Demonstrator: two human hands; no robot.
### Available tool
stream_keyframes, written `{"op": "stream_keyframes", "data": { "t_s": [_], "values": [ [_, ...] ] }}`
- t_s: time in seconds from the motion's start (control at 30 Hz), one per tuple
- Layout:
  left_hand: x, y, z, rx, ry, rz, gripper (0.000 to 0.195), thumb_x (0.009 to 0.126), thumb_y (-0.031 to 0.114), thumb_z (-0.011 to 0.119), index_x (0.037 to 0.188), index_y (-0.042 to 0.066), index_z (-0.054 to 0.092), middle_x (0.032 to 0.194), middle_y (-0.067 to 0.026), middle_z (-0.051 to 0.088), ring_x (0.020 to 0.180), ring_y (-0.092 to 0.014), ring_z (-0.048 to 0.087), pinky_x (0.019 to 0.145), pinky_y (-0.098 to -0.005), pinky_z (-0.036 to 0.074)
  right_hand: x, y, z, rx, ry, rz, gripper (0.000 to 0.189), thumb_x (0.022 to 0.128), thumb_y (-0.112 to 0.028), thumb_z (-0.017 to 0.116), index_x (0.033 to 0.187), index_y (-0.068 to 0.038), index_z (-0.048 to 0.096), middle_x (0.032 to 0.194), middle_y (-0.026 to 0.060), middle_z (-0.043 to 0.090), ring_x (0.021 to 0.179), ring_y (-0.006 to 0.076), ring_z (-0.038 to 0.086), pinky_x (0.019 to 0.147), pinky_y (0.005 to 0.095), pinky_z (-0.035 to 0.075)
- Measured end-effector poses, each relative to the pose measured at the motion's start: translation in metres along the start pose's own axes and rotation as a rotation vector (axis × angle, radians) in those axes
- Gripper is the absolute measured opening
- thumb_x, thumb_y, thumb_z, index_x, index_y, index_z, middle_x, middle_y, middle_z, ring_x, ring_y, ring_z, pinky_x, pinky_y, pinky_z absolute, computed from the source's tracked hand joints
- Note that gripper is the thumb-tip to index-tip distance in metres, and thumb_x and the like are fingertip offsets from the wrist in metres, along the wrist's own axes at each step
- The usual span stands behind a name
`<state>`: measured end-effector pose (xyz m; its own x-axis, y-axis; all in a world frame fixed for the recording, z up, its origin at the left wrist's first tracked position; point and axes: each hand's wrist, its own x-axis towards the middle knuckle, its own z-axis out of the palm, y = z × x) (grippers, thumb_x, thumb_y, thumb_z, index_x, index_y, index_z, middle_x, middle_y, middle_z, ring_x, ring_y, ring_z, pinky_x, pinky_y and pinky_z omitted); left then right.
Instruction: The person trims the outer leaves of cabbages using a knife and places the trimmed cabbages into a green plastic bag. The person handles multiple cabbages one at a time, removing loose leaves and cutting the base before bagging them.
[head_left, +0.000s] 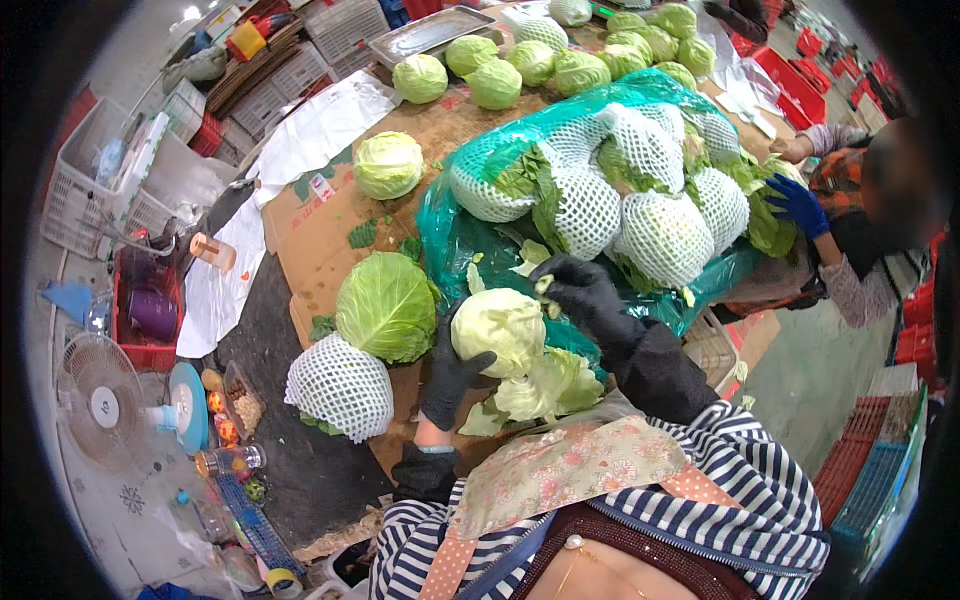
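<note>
In the black glove, my left hand (448, 375) grips a pale, stripped cabbage (498, 331) from its left side. My right hand (583, 291), also gloved in black, pinches small pale cabbage trimmings (549, 296) just right of that head. Torn outer leaves (547, 390) lie below it, close to my apron. A larger green cabbage (386, 306) rests to the left, beside a cabbage in a white foam net (341, 386). Beyond my right hand, several foam-netted cabbages (664, 236) sit in an opened green plastic bag (457, 247).
Several bare cabbages (495, 84) stand at the table's far side, near a metal tray (431, 36). One trimmed cabbage (388, 165) sits on the cardboard (300, 225). At right, a co-worker's blue-gloved hand (799, 206) touches leaves. A fan (105, 406) stands at left.
</note>
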<state>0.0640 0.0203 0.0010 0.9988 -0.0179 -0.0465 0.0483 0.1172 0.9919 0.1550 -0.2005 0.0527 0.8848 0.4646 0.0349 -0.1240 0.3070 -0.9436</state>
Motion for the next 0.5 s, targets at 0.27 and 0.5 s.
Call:
{"op": "stream_keyframes", "data": {
  "t_s": [0.27, 0.5],
  "values": [
    [0.005, -0.004, 0.019, 0.247, 0.044, 0.162, 0.087, 0.066, 0.020, 0.081, 0.135, -0.001, 0.033, 0.130, -0.0139, 0.044, 0.120, -0.026, 0.042, 0.101, -0.0377, 0.034, 0.009, 0.015, 0.017, -0.768, -0.199, -0.165, 0.032, 0.084, -0.023, 0.067, 0.106, -0.001, 0.061, 0.107, 0.0140, 0.059, 0.093, 0.0216, 0.057, 0.081, 0.0345, 0.045],
    [0.021, -0.043, -0.026, -0.751, 0.150, -0.209, 0.063, 0.088, 0.046, 0.053, 0.136, 0.009, 0.037, 0.133, -0.0155, 0.045, 0.120, -0.030, 0.047, 0.097, -0.0459, 0.042, 0.053, 0.038, -0.019, -0.960, 0.137, -0.266, 0.030, 0.085, -0.017, 0.062, 0.111, -0.001, 0.058, 0.105, 0.0171, 0.059, 0.092, 0.0277, 0.059, 0.078, 0.0352, 0.047]
  ]
}}
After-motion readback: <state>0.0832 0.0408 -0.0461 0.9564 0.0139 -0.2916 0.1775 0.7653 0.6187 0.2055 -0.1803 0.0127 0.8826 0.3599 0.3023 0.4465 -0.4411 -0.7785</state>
